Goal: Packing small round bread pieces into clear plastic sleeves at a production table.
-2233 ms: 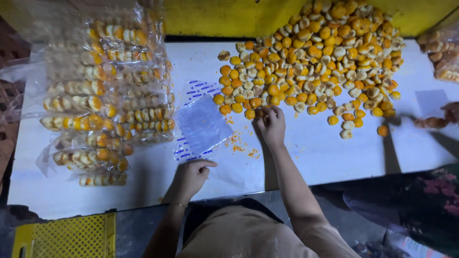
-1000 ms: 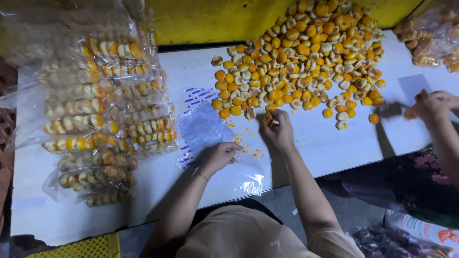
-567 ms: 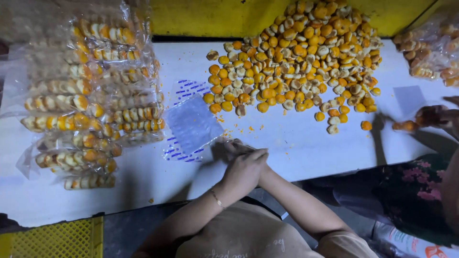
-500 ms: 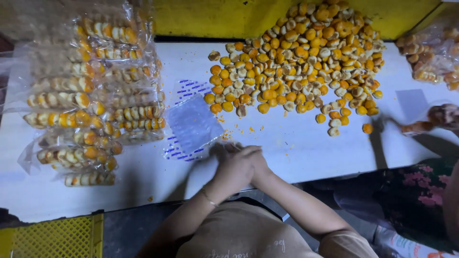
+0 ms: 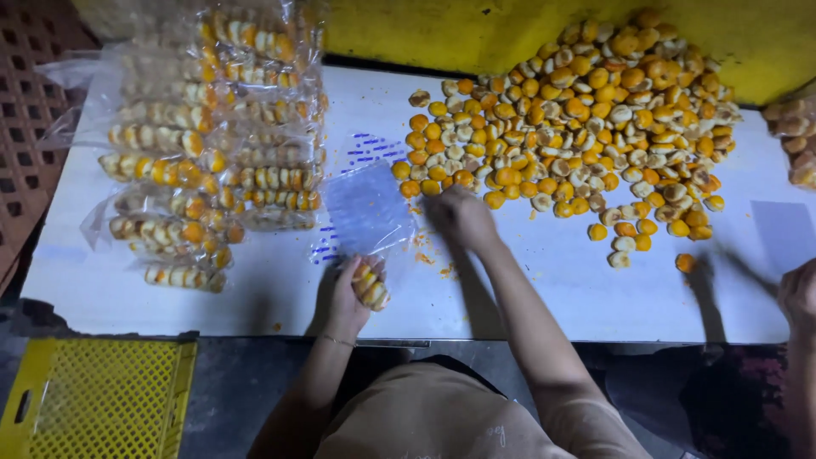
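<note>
1. White table (image 5: 255, 289): a smooth, flat, matt surface seen from above, with a yellow wall along its far edge and a dark floor below its near edge
2. Left hand (image 5: 350, 293): at the near edge, a little left of the middle; the fingers are clenched around a short stack of biscuits (image 5: 371, 285), small round discs with orange and pale faces, held edge to edge in a row
3. Clear bag (image 5: 367, 208): a thin, glossy, crinkled plastic sleeve with blue printing, lying flat on the surface just beyond the left hand; its near end touches the held stack
4. Right hand (image 5: 463, 217): stretched toward the middle of the surface, palm down, at the near-left fringe of the loose pile; it is blurred and its fingers point away from the camera, so it cannot be told whether they are grasping anything
5. Loose biscuit pile (image 5: 578, 127): a broad, bumpy heap of round biscuits, orange-glazed and pale cream, filling the far right part of the surface up to the far edge, with strays scattered toward the near edge and crumbs beside the bag
6. Filled packs (image 5: 212, 144): shiny transparent bags, each holding a tight row of biscuits, stacked in overlapping layers from the far left corner down the left side
7. Yellow crate (image 5: 102, 399): rigid plastic with a fine lattice, on the floor below the near left corner
8. Another person's hand (image 5: 799, 297): at the right edge, near the near right corner
</note>
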